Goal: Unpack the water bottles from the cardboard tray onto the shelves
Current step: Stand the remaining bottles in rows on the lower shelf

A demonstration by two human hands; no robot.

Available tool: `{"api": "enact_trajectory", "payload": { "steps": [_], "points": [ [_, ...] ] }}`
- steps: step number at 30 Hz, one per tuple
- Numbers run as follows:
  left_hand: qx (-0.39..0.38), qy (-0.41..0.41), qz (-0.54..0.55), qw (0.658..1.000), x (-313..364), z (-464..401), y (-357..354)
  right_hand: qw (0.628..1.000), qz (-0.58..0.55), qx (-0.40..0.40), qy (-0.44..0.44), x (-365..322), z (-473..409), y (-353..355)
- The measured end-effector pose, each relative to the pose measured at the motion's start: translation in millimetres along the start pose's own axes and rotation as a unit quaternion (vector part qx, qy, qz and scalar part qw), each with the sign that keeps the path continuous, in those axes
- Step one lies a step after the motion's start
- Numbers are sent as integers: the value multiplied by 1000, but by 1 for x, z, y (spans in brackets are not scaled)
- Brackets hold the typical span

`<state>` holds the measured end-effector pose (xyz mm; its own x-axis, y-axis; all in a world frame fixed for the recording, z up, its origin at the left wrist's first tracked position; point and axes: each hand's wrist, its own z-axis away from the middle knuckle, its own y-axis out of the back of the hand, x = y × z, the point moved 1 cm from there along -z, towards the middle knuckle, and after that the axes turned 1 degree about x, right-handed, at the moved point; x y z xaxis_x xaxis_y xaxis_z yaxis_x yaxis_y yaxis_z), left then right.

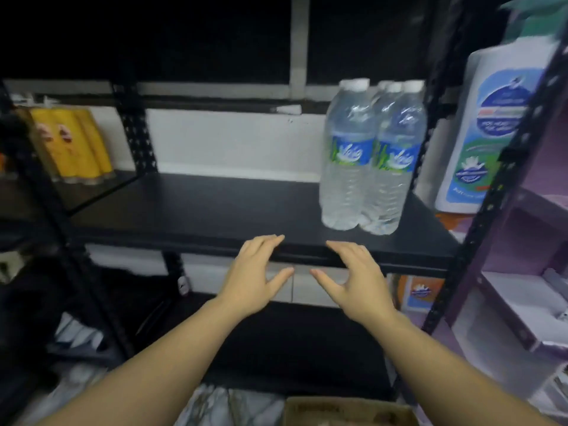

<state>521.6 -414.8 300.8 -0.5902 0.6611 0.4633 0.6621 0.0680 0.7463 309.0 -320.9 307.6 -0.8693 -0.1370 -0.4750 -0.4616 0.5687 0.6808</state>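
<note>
Far left, yellow packages (pixel 72 142) stand on the neighbouring rack. The left hand (pixel 250 276) and right hand (pixel 358 279) hover just before the near edge of the black shelf (pixel 199 207), fingers spread and holding nothing. On the shelf's right end stand the water bottles (pixel 368 155), upright and clustered, with a large white jug (pixel 488 124) beyond; a cardboard tray (pixel 347 410) corner shows at the bottom.

i have one head view only: it faces forward and down, close to the black shelf (pixel 215 207) front edge.
</note>
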Motion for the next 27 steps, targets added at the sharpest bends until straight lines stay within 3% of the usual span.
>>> {"api": "enact_trajectory", "payload": {
  "steps": [6,12,22,27],
  "points": [
    [-37,113,-19,993,-96,109,12,994,-47,-96,21,-37,45,-101],
    [-67,285,-23,956,-197,243,32,965,-95,-242,33,-88,108,-219],
    [-124,467,-56,874,-283,432,59,880,-151,-446,54,-177,223,-353],
    [-159,444,-78,879,-287,479,61,804,-153,-569,83,-203,282,-379]
  ]
}}
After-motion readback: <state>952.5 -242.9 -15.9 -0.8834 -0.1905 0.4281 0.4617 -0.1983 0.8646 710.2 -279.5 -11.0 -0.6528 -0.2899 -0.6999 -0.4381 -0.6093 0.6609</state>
